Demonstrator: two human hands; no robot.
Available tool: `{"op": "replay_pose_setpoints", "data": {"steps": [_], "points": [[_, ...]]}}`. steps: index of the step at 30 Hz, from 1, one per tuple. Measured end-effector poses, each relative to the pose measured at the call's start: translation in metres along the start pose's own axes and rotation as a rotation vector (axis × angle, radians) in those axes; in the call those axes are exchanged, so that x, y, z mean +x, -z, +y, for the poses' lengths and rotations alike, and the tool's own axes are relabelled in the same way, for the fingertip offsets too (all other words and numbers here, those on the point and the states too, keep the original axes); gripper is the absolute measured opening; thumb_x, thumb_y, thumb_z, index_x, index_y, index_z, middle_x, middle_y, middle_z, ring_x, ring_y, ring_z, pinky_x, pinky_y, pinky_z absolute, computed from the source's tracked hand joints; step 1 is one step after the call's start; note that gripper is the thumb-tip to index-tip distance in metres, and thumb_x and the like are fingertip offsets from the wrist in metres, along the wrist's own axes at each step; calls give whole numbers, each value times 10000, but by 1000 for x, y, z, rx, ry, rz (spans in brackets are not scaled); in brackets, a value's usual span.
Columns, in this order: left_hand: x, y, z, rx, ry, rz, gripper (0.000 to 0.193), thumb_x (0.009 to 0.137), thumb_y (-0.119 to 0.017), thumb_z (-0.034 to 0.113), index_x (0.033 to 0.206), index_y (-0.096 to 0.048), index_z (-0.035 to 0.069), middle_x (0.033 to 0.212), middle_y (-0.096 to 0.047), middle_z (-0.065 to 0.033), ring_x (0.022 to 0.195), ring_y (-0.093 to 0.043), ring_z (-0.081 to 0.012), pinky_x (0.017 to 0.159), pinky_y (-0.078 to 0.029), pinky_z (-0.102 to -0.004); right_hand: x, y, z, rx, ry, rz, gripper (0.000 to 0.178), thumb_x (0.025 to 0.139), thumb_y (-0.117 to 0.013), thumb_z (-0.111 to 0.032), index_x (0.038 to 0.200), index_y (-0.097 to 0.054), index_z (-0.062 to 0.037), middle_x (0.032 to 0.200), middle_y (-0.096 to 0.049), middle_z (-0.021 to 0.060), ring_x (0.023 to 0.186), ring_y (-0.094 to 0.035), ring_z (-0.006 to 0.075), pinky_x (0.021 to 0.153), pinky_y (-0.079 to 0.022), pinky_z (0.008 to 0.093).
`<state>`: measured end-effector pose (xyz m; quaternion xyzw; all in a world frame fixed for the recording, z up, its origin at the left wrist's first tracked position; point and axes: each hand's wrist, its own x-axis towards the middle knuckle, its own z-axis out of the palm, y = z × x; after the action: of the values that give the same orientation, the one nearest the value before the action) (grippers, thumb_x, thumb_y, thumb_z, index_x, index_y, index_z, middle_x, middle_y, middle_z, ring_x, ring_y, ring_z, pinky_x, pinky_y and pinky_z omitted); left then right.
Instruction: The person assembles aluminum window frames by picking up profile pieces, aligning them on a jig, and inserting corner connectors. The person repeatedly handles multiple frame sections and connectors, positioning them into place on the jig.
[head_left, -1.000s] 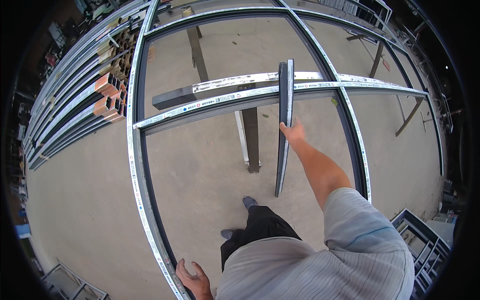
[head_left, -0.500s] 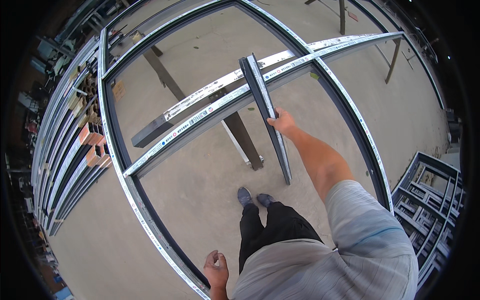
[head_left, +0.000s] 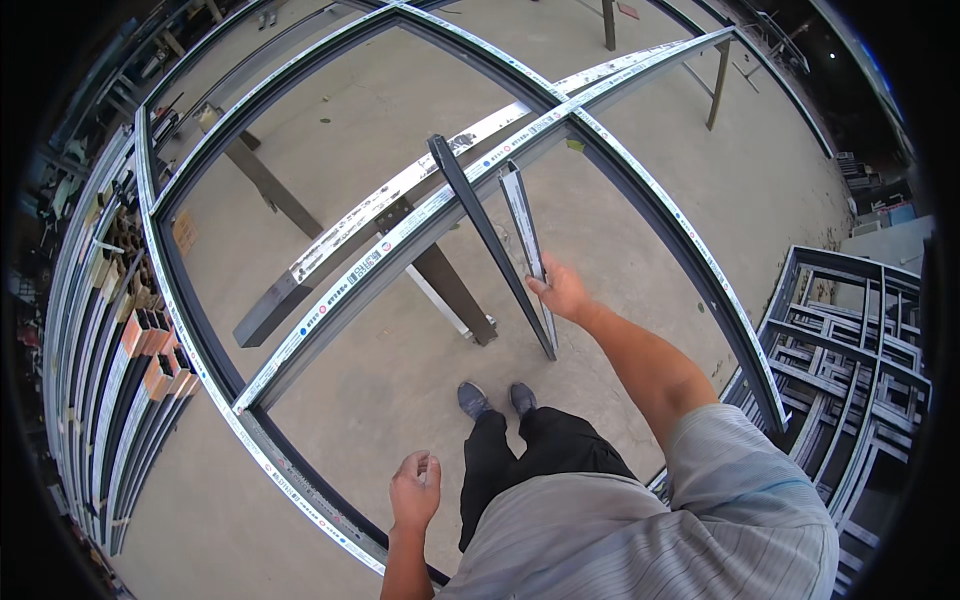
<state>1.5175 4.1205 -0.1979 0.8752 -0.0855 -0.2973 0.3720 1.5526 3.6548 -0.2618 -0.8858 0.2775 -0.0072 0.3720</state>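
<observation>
My right hand (head_left: 563, 290) is closed around a slim metal profile strip (head_left: 519, 207) with pale film on its face. Beside it, a dark metal profile strip (head_left: 485, 232) leans over the film-covered crossbar (head_left: 385, 248) of a large window frame (head_left: 681, 216). The two strips are apart at the top and come close together near their lower ends. My left hand (head_left: 414, 488) hangs low near the frame's near left side, fingers curled toward the thumb; whatever it may hold is hidden.
A trestle's pale beam (head_left: 375, 205) and dark leg (head_left: 450, 280) stand beneath the frame. Stacked long profiles (head_left: 105, 370) fill the left side. Smaller assembled frames (head_left: 850, 355) lie at the right. My shoes (head_left: 474, 399) are on the concrete floor inside the frame's opening.
The strips were together across the crossbar; now the pale-faced one is drawn apart in my right hand, its top off the bar. My left hand is a little higher. The view has shifted.
</observation>
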Motion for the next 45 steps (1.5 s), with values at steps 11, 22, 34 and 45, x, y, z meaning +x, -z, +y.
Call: {"op": "replay_pose_setpoints", "data": {"steps": [11,22,34,45], "points": [[77,-31,122,-14,-239,-222,397,1030,-717,313,1238,-715,-25,1081,-792,-193,997,-776,-292,907,-596,-404,-102,63,20,-23,48,109,292,988,-714,-216,1129,-530,-38,1026,-656,242,1008,-631,483,846,-510,555],[63,-169,309,-26,-657,-228,587,1013,-738,454,1287,-648,-57,1131,-763,-199,1058,-752,-290,975,-579,-408,-167,121,33,-129,53,304,283,956,-733,-218,1082,-548,-45,1028,-609,188,1012,-612,419,802,-543,532],[54,-291,366,-482,-430,-308,567,1137,-501,538,1061,-639,-7,909,-706,-102,892,-731,-235,813,-592,-386,-227,193,109,-123,-31,330,290,909,-775,-222,1061,-578,-72,1021,-615,171,978,-643,434,771,-549,546],[149,-281,386,-823,25,-323,615,1097,-478,648,1148,-581,44,1054,-665,-89,1005,-702,-223,963,-595,-433,-362,212,224,-55,-520,75,290,877,-762,-290,958,-640,-40,916,-720,252,899,-700,494,786,-546,566]]}}
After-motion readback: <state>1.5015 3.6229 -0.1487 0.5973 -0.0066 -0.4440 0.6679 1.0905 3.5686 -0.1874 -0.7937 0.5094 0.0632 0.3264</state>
